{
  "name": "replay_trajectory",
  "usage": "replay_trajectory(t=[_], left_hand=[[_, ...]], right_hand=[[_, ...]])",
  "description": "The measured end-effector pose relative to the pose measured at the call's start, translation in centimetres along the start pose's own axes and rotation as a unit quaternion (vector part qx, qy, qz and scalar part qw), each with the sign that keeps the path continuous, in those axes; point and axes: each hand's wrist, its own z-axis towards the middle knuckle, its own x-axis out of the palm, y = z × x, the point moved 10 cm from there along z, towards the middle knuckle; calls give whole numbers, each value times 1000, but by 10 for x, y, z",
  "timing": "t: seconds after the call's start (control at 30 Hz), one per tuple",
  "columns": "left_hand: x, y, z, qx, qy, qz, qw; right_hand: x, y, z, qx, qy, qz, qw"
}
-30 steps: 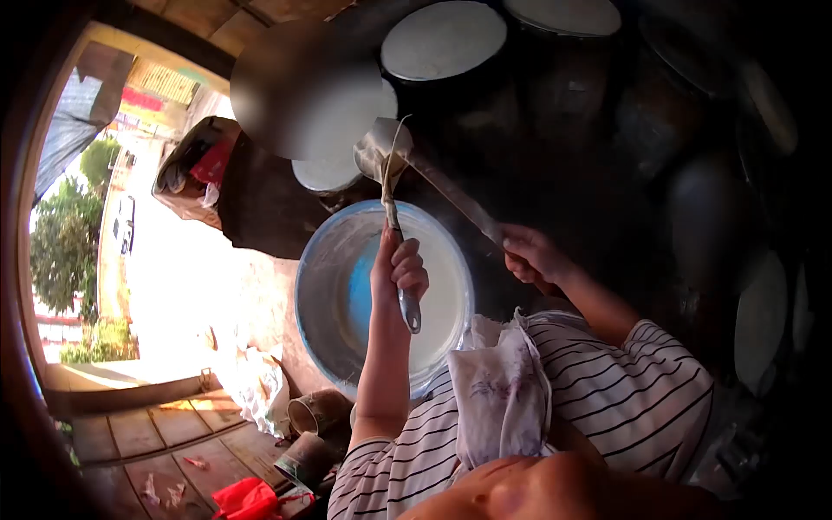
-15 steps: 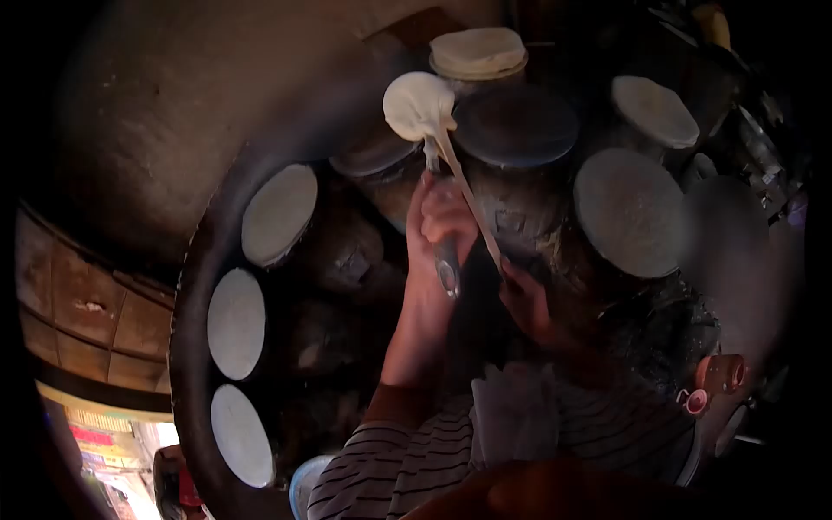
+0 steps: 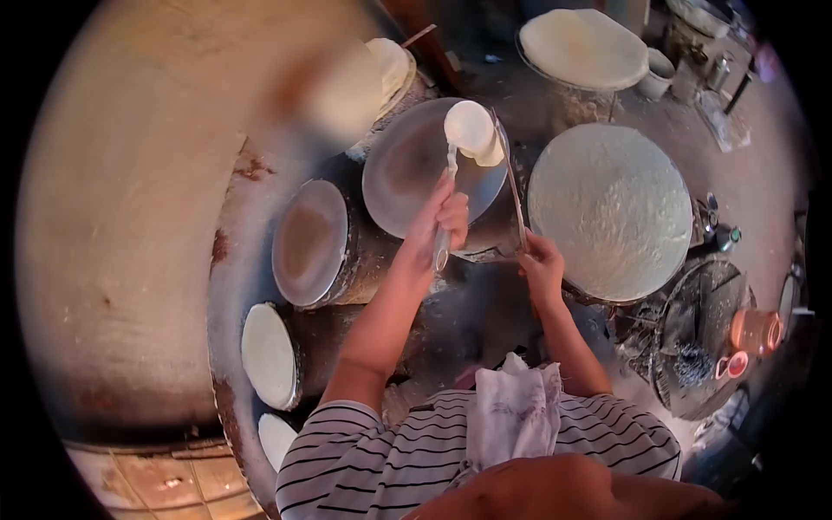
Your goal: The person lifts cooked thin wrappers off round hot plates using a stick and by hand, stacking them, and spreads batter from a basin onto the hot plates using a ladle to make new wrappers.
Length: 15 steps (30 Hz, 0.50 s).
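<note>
My left hand [image 3: 440, 218] is wrapped round the handle of a ladle [image 3: 469, 124], whose bowl is full of or coated with pale batter. Some batter hangs at the bowl's right side. In my right hand [image 3: 542, 263] is a thin flat wooden stick [image 3: 513, 184], its far end close to or touching the ladle's batter-coated edge. Both tools are above a bare round griddle [image 3: 400, 165] with a brownish centre. To the right, nearest my right hand, a large griddle [image 3: 609, 212] is covered with a pale, bubbly batter layer.
Another bare griddle [image 3: 305, 243] stands left, with a white-coated one [image 3: 269, 355] nearer me. Pale flatbreads [image 3: 585, 48] lie on a round stand at the upper right. A copper-coloured mug [image 3: 756, 331] and a small pink cup [image 3: 737, 364] are at the right. A blur hides part of the upper left.
The view has shifted and brightened. The ladle and stick are now over the bare griddle beside the large coated one. The stick has swung more upright; both hands keep their holds.
</note>
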Motion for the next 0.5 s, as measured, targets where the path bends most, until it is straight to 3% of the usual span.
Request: replay_trajectory(t=[0.13,0.17,0.27,0.3,0.4,0.43,0.5], left_hand=[[-5,-39,21,6,-7,196,981],[-10,-51,30,3,-38,176,984],[-10,-91,52,39,-15,201,979],[-10,-104,60,18,0,180,984],[-18,-142,56,-47,-21,156,986],[-29,-144,66,-102,3,121,987],[-35,-155,78,-117,17,100,988]], right_hand=[[28,25,-19,-190,-109,-212,952],[44,32,-19,-226,-147,-251,930],[91,38,6,-213,-161,-319,909],[92,61,-3,-250,-193,-360,878],[81,53,-25,-212,-205,-451,842],[90,49,-27,-196,-194,-454,847],[126,49,-12,-198,-184,-437,858]])
